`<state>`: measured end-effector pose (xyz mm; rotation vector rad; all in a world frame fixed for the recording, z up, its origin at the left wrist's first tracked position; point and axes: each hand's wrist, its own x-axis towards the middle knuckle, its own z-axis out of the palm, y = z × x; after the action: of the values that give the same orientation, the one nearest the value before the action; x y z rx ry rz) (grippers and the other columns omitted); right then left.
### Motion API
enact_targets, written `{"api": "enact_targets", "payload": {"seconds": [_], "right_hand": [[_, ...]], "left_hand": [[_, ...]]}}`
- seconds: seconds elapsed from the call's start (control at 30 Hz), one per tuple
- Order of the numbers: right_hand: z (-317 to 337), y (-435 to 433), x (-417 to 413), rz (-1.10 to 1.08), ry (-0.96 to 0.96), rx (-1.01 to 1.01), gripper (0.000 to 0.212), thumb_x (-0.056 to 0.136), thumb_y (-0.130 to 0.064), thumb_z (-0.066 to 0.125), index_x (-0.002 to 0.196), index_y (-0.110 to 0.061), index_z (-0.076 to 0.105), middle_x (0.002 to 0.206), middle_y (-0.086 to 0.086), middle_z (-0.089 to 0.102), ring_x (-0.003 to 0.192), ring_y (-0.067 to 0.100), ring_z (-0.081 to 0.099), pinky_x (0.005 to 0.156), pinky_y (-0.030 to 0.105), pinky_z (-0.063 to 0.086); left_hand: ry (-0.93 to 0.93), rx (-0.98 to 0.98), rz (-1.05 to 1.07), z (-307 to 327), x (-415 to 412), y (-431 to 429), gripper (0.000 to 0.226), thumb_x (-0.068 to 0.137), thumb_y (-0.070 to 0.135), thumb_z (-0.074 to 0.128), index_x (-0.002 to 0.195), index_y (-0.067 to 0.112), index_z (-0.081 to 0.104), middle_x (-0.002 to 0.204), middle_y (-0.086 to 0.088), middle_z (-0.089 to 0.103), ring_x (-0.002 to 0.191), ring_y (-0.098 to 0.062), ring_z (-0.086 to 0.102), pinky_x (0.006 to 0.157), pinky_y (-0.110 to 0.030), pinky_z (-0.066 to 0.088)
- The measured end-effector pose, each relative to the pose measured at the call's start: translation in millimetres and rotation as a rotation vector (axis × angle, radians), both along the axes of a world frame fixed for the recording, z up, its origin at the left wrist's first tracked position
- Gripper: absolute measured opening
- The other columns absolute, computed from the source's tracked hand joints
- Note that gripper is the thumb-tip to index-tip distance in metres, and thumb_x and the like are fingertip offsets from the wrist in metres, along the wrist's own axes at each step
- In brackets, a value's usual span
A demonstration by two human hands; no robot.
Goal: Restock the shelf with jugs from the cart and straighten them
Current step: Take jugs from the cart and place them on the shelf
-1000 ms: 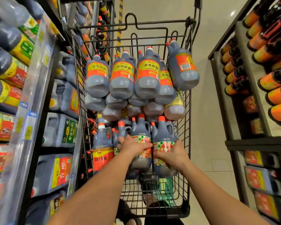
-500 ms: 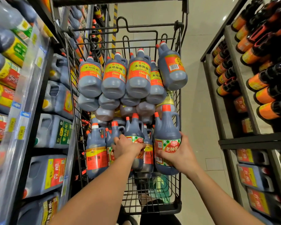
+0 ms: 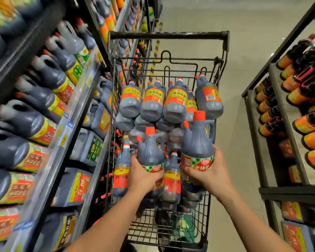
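At the left, the shelf [image 3: 75,113] is packed with dark jugs, blurred in this view. Just right of it stands the cart [image 3: 168,35], wire-sided, with stacked jugs [image 3: 153,102] lying on their sides at its far end and upright ones nearer.

The left hand [image 3: 144,176] is wrapped round the belly of the left jug [image 3: 150,151], fingers curled over its label. The right hand [image 3: 210,172] clasps the right jug [image 3: 198,146] the same way, low on the body, and that one stands higher than its neighbours.

Both look full of dark liquid, so they are likely heavy for a one-handed belly grip. The plastic seems stiff but smooth (a glossy label may slide). The moulded loop beside each neck looks the surer hold.

At the far right is a rack [image 3: 289,193] of orange-labelled bottles [image 3: 305,122].
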<state>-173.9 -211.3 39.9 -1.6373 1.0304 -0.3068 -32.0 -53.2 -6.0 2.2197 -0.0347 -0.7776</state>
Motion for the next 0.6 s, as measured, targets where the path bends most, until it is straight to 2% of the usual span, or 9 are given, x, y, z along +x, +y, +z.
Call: {"api": "enact_targets", "payload": {"seconds": [0.07, 0.13, 0.2, 0.27, 0.33, 0.4, 0.47, 0.53, 0.6], "right_hand": [[11, 4, 8, 0.030, -0.047, -0.033, 0.092, 0.041, -0.049, 0.084, 0.120, -0.039, 0.040, 0.112, -0.007, 0.062, 0.092, 0.002, 0.065, 0.078, 0.030, 0.055], [21, 9, 17, 0.069, -0.086, -0.072, 0.084, 0.043, -0.048, 0.084, 0.114, -0.049, 0.038, 0.113, -0.006, 0.061, 0.096, 0.006, 0.064, 0.081, 0.034, 0.055], [31, 14, 26, 0.109, -0.123, -0.101, 0.086, 0.044, -0.049, 0.084, 0.116, -0.050, 0.037, 0.117, -0.006, 0.059, 0.102, 0.008, 0.063, 0.085, 0.035, 0.053], [42, 22, 36, 0.137, -0.164, -0.150, 0.091, 0.044, -0.052, 0.082, 0.123, -0.044, 0.037, 0.116, -0.019, 0.057, 0.100, -0.006, 0.059, 0.081, 0.019, 0.050], [54, 31, 47, 0.161, -0.227, -0.221, 0.090, 0.045, -0.051, 0.082, 0.123, -0.037, 0.039, 0.109, -0.040, 0.052, 0.096, -0.021, 0.053, 0.070, 0.001, 0.041], [67, 41, 57, 0.199, -0.277, -0.242, 0.087, 0.047, -0.046, 0.084, 0.122, -0.036, 0.040, 0.104, -0.048, 0.050, 0.094, -0.024, 0.052, 0.067, -0.003, 0.038], [80, 52, 67, 0.246, -0.305, -0.228, 0.087, 0.049, -0.044, 0.087, 0.122, -0.036, 0.041, 0.108, -0.038, 0.057, 0.096, -0.017, 0.057, 0.073, 0.005, 0.045], [93, 65, 77, 0.292, -0.334, -0.216, 0.090, 0.050, -0.039, 0.091, 0.125, -0.033, 0.042, 0.112, -0.024, 0.062, 0.099, -0.006, 0.062, 0.080, 0.023, 0.052], [107, 79, 88, 0.342, -0.381, -0.222, 0.089, 0.050, -0.039, 0.092, 0.125, -0.034, 0.044, 0.110, -0.022, 0.064, 0.099, -0.003, 0.064, 0.080, 0.029, 0.054]], "left_hand": [[-0.040, -0.057, 0.027, 18, 5, 11, 0.092, 0.036, 0.057, 0.079, 0.113, 0.041, 0.032, 0.105, 0.016, 0.060, 0.088, -0.011, 0.060, 0.076, -0.033, 0.050], [-0.089, -0.131, 0.054, 37, 10, 21, 0.094, 0.038, 0.054, 0.080, 0.119, 0.044, 0.033, 0.105, 0.021, 0.058, 0.090, -0.007, 0.060, 0.077, -0.031, 0.049], [-0.157, -0.179, 0.079, 56, 15, 32, 0.094, 0.042, 0.047, 0.084, 0.123, 0.045, 0.037, 0.102, 0.025, 0.057, 0.087, 0.002, 0.058, 0.071, -0.023, 0.047], [-0.238, -0.243, 0.096, 75, 20, 43, 0.091, 0.049, 0.038, 0.089, 0.121, 0.049, 0.035, 0.098, 0.031, 0.055, 0.084, 0.014, 0.054, 0.064, -0.010, 0.040], [-0.297, -0.299, 0.113, 94, 25, 55, 0.090, 0.048, 0.040, 0.089, 0.119, 0.049, 0.034, 0.096, 0.035, 0.055, 0.083, 0.016, 0.055, 0.061, -0.002, 0.039], [-0.359, -0.370, 0.141, 110, 29, 69, 0.080, 0.046, 0.042, 0.087, 0.111, 0.048, 0.041, 0.094, 0.032, 0.064, 0.086, 0.015, 0.061, 0.063, -0.002, 0.043], [-0.410, -0.431, 0.163, 127, 31, 85, 0.081, 0.047, 0.038, 0.088, 0.113, 0.051, 0.044, 0.101, 0.036, 0.064, 0.090, 0.015, 0.062, 0.066, -0.003, 0.046], [-0.460, -0.473, 0.187, 145, 32, 100, 0.085, 0.049, 0.034, 0.089, 0.118, 0.052, 0.043, 0.104, 0.034, 0.065, 0.092, 0.010, 0.065, 0.067, -0.008, 0.049], [-0.544, -0.495, 0.211, 162, 33, 116, 0.084, 0.051, 0.029, 0.090, 0.120, 0.046, 0.045, 0.106, 0.033, 0.065, 0.092, 0.010, 0.065, 0.066, -0.007, 0.048]]}}
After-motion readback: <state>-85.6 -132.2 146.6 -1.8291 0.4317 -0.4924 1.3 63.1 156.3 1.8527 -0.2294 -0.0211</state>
